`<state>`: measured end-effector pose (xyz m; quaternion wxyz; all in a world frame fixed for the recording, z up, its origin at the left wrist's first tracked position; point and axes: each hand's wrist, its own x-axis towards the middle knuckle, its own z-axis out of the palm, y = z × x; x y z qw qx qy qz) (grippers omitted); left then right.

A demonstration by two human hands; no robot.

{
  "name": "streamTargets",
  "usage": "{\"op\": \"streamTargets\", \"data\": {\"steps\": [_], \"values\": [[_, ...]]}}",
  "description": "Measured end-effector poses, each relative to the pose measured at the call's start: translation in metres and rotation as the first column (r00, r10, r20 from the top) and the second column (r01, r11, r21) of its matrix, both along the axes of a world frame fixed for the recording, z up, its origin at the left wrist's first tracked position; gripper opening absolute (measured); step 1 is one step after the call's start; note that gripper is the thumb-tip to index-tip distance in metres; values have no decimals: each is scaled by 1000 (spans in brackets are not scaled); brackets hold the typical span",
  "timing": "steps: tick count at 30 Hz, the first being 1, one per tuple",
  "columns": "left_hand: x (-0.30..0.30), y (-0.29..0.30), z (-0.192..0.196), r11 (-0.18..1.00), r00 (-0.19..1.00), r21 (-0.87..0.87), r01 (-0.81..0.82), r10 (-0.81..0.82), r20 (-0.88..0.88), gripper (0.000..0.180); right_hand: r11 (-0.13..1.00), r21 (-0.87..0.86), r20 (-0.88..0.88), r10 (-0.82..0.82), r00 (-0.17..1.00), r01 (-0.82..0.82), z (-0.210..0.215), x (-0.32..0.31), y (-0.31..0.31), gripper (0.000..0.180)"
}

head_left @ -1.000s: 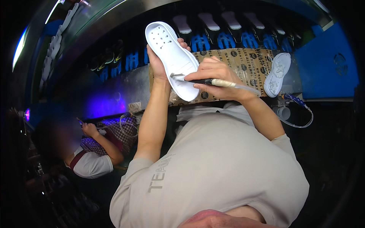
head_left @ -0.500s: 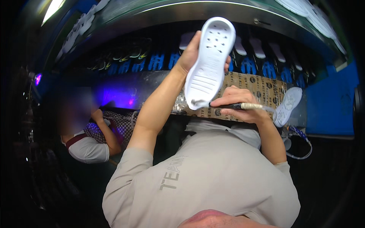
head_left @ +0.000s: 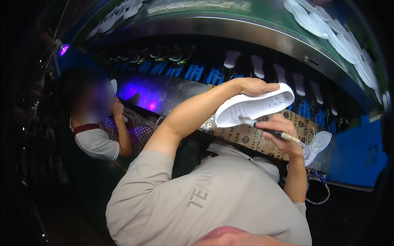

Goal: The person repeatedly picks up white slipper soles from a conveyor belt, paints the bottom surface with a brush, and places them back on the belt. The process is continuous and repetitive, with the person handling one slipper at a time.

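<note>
Wears a beige T-shirt [head_left: 213, 197] on the near side of the brown patterned cardboard [head_left: 254, 141]. Pinches a slim brush [head_left: 278, 133] between thumb and fingers of the right hand [head_left: 287, 128], above the cardboard, with a clear tube [head_left: 306, 151] trailing from the taped handle. Points the pale bristles at the near inner edge of a white shoe sole [head_left: 246, 108]; cannot tell whether touching. Holds that sole tilted over the cardboard, ridges leftward, small holes rightward, far rim clasped by the left hand [head_left: 258, 87], thumb on the rim, other fingers hidden. Has a second white sole [head_left: 319, 145] lying at the cardboard's right end and a blue box [head_left: 357, 158] past it. Works with a co-worker [head_left: 96, 143] in a checked apron [head_left: 137, 129] well left of the cardboard. Faces, beyond the cardboard, a row of blue supports [head_left: 215, 76], pale sole-shaped pieces [head_left: 257, 66] and, farther left, dark shoes [head_left: 182, 59] with yellow trim. Has, farthest past the cardboard, a metal-edged green shelf [head_left: 262, 20] bearing more soles [head_left: 332, 35].
</note>
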<state>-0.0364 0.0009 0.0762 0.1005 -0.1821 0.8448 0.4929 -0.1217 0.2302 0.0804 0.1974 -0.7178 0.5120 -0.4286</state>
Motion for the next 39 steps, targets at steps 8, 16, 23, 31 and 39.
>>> {"op": "streamTargets", "data": {"steps": [8, 16, 23, 31, 39], "values": [[15, 8, 6, 1000, 993, 3, 9, -9, 114, 79, 995, 11, -95, -98, 991, 100, -4, -18, 6, 31], [31, 4, 11, 988, 992, 151, -37, 19, 121, 74, 992, -45, -219, -129, 967, 122, 0, -37, 13, 30], [41, 6, 13, 992, 994, 98, -73, 64, 92, 73, 997, -61, -194, -60, 979, 49, 4, -54, 14, 31], [46, -8, 9, 986, 985, 119, -119, 101, 143, 72, 979, -80, -282, -205, 937, 190, 14, -67, 17, 29], [40, -10, -33, 872, 953, 392, -293, 298, 50, 62, 993, 7, 175, -115, 978, 116, -5, -49, 16, 29]]}}
